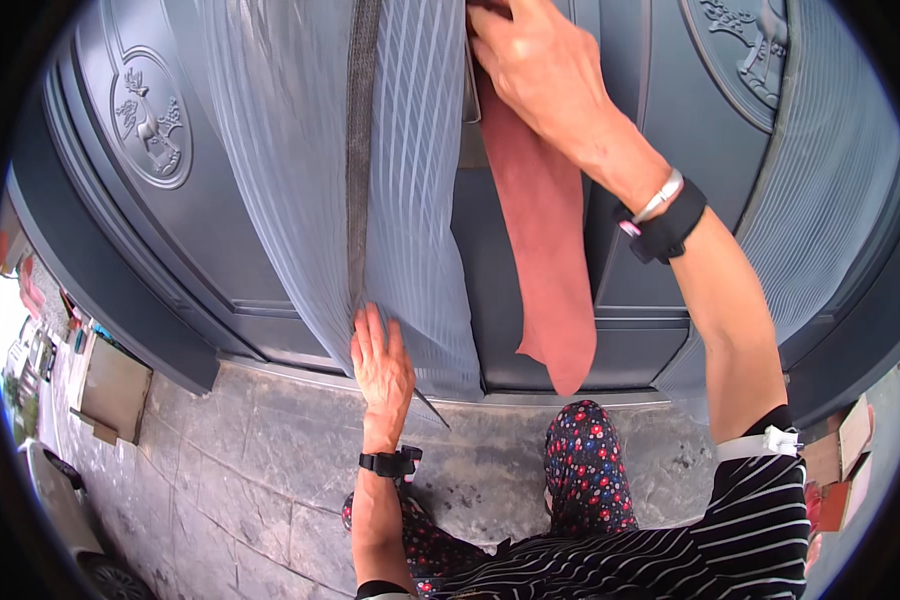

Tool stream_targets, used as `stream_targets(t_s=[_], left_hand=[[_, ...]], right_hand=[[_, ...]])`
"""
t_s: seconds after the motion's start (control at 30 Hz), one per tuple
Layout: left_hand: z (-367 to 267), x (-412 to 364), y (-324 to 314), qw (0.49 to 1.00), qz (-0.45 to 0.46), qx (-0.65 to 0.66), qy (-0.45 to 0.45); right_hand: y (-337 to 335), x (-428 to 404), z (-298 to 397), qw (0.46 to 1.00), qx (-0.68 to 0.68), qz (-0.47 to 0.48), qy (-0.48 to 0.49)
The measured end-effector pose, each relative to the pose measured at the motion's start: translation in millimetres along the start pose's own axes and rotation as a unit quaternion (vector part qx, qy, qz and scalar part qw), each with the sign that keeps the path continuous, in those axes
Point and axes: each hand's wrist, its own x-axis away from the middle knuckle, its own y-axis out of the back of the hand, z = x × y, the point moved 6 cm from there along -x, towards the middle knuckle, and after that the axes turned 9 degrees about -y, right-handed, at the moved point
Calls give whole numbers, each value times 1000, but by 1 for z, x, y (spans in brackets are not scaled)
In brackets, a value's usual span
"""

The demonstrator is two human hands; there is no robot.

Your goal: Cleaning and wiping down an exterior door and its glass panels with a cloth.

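Note:
A sheer blue-grey mesh curtain [420,225] with a dark edge strip [361,150] hangs before a dark grey metal door [247,225]. My left hand [382,364] lies against the curtain at the lower end of the strip, its fingers pointing up and slightly apart. At the top right of centre, my right hand [536,60] has bent fingers beside the door handle plate [472,97]; its fingertips are partly cut off by the picture's edge. A long reddish-pink cloth [547,247] hangs below this hand; whether the fingers grip it cannot be told.
Another sheer curtain [817,180] hangs at the right. Below the door lie its sill [615,400] and grey stone paving [270,465]. A box-like object [112,386] and a parked car [60,502] stand at the left. Boxes [840,457] are at the far right.

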Motion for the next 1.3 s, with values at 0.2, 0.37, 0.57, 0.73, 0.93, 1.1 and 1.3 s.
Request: stream_targets(t_s=[0.2,0.37,0.57,0.73,0.93,1.1,1.3], left_hand=[[4,4,5,1000,-9,-20,-5],[0,4,6,1000,-10,-21,-11],[5,9,9,1000,9,-25,0],[6,9,7,999,-9,-29,-15],[3,6,5,1000,-5,-17,-14],[3,5,4,1000,-10,-19,-11],[8,8,7,999,-17,-27,-7]], right_hand=[[-6,91,19,993,32,102,50],[-39,144,41,976,12,214,25],[-39,152,49,962,-73,256,-58],[6,104,20,983,-101,72,-132],[-6,84,15,992,-78,32,-95],[-34,125,39,984,-81,149,-45],[2,113,20,951,-251,37,-176]])
